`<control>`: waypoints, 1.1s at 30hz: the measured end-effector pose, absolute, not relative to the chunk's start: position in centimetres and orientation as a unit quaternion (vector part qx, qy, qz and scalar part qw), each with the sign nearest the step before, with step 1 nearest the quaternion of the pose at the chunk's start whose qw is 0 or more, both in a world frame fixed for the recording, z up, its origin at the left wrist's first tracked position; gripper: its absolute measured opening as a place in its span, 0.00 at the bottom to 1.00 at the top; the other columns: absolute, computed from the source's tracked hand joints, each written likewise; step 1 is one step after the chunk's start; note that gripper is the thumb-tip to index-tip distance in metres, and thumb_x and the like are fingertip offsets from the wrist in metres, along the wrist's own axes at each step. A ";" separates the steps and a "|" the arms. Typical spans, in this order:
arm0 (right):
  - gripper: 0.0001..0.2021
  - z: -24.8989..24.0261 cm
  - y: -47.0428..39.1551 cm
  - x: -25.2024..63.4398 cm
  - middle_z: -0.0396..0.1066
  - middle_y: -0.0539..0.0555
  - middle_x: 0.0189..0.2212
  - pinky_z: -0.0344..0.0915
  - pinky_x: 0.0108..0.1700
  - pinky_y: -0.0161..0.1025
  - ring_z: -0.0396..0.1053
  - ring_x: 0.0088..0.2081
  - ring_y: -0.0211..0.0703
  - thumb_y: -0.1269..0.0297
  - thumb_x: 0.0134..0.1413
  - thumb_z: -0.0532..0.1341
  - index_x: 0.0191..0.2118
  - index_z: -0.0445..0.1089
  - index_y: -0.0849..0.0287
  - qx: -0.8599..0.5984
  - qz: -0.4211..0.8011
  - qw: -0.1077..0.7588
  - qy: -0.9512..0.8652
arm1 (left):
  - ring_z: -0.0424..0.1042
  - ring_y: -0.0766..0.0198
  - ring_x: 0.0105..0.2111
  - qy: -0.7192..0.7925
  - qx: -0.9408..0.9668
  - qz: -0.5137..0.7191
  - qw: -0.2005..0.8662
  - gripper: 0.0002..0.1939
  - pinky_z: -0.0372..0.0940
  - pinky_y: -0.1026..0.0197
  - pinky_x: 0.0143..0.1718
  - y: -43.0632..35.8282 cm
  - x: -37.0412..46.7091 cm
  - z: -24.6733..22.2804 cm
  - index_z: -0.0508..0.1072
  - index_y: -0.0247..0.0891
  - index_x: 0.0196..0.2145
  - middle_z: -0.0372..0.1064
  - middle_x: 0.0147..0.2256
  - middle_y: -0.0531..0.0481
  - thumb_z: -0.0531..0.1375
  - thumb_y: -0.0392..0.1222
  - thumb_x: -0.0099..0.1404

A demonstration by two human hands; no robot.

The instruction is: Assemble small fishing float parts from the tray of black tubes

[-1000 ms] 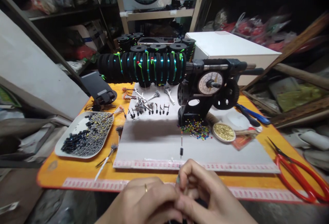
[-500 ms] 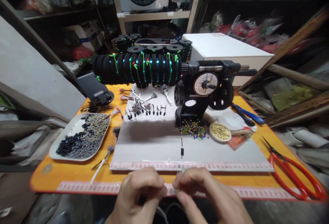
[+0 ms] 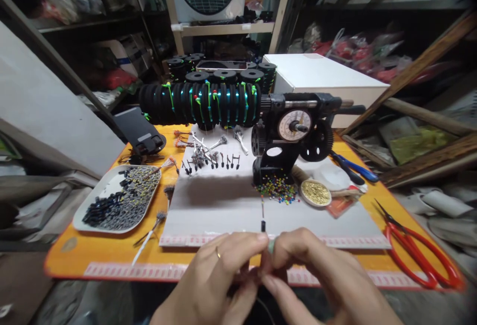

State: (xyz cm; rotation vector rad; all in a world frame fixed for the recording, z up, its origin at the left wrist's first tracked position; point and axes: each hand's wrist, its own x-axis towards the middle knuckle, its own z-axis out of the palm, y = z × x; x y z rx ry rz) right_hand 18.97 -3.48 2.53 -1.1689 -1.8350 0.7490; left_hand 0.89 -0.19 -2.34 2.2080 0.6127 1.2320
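My left hand is closed at the board's front edge, its index fingertip at the lower end of a small black cylinder. Close against it, my right hand is pinched too, with a pale greenish bit at its index finger. What sits between the fingertips is too small and hidden to name. A thin line runs up from the black cylinder toward a pile of coloured beads. Behind stands a black winding device with a dial, its long spool row wrapped in green and blue line.
A white tray of small black and grey parts lies left. Right are a dish of gold beads, blue-handled pliers and red-handled scissors. Small wired parts lie on the white board. A phone stand is at back left.
My hands have come together and moved up slightly. My left fingers now reach the hanging black cylinder, which earlier hung free above my hands. The view has shifted slightly.
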 end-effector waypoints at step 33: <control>0.13 0.5 -2.8 18.3 0.71 0.54 0.32 0.74 0.38 0.37 0.72 0.35 0.41 0.82 0.58 0.57 0.44 0.62 0.58 -0.375 0.097 0.430 -0.816 | 0.69 0.68 0.25 0.349 0.710 0.490 0.367 0.10 0.66 0.67 0.24 -0.8 -1.9 -1.5 0.71 0.42 0.36 0.69 0.32 0.52 0.56 0.27 0.67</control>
